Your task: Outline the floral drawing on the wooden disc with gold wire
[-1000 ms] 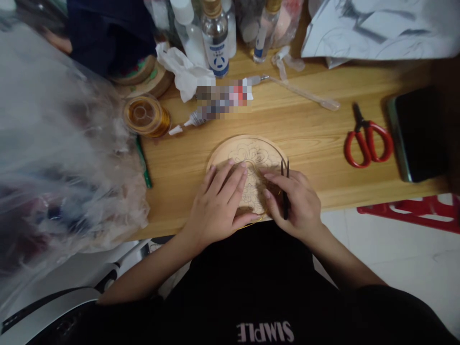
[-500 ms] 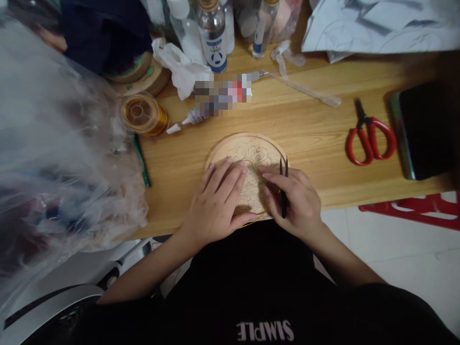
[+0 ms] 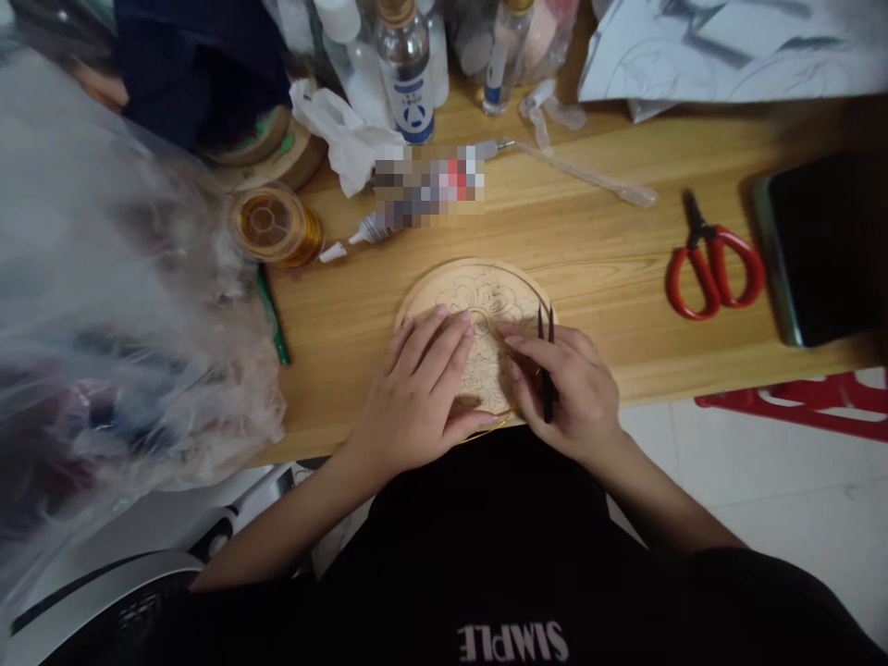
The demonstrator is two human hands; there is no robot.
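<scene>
A round, pale wooden board with a flower pattern drawn in dark lines lies at the table's front edge. My left hand rests flat on its left part, fingers stretched out. On the right side, my right hand is closed, with black tweezers tucked in it, tips pointing away from me. Its thumb and forefinger also pinch a thin gold wire over the board. A loop of that wire shows below the board's near edge, by my left thumb. My hands hide parts of the pattern.
Red-handled scissors and a dark phone lie to the right. Behind the board are a glue tube, a plastic dropper and bottles. A spool of gold wire, a green pen and plastic bags fill the left.
Both hands stay almost where they were on the board, the tweezers still in my right hand. The view has shifted very slightly.
</scene>
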